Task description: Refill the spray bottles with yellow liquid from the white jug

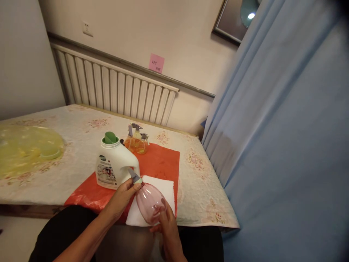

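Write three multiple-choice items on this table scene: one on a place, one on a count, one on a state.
1. Where does the white jug stand?
A. on the red mat
B. on the radiator
C. on the floor

2. How many orange spray bottles stand behind the jug?
A. none
B. two
C. five

3. How is the pink spray bottle held?
A. lying alone on the white cloth
B. by both hands
C. standing capless on the mat

Answers: 1 A, the jug's base sits on the mat. 2 B, two trigger heads show. 3 B, the left hand grips its nozzle and the right hand cups its body.
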{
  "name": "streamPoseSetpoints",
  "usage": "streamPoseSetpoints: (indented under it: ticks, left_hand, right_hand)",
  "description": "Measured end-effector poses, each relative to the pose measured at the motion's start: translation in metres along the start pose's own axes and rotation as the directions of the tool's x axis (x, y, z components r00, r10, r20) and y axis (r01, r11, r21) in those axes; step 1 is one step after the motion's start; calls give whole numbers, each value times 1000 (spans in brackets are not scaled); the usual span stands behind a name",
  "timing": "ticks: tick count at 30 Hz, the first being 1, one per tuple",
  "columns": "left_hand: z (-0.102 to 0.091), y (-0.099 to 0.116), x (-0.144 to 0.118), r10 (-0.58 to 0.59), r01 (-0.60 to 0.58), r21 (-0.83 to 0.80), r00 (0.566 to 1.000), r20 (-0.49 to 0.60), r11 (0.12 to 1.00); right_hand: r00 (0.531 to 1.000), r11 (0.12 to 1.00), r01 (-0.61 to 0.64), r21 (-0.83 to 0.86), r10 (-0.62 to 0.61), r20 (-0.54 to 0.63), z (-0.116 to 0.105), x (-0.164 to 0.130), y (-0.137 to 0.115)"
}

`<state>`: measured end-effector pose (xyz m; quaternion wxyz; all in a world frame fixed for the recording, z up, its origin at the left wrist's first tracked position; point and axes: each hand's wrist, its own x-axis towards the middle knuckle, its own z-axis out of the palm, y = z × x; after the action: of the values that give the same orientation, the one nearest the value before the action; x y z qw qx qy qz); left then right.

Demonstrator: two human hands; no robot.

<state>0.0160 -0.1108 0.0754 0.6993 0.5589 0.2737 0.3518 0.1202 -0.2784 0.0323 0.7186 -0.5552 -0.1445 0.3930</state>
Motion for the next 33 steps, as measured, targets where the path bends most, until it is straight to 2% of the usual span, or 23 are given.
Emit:
streamPoseSetpoints:
  ticks: [1,3,7,12,16,26,30,33]
  left_hand:
    - [0,0,0,9,-9,-17,1000,5,1000]
    - [1,1,0,23,-22,-25,999,31,999]
    - [2,-1,-1,22,-24,24,997,75,999]
    - [4,-3,1,19,-19,-2,999,47,1000]
    - [5,0,3,-5,6,-12,999,53,1000]
    - [7,0,-3,-16,13,32,996,91,999]
    - [6,2,-3,-6,0,69,996,87,998]
    - [7,0,-3,16,-29,145,996,90,989]
  right_hand:
    - [997,997,72,-27,-72,-10,0,-2,-2]
    - [990,989,136,-52,-137,-11,0,-6,-5]
    - [989,991,130,-40,-133,-71,-5,-4,0]
    - [989,988,148,-51,-149,-20,-7,8,14]
    - [977,977,208,-43,-210,-42,-7,16,26]
    - [988,991,133,27,-135,81,-17,16,41]
    - [988,986,102,-132,-86,126,-17,18,39]
    - [972,911,230,-342,-202,117,-16,16,28]
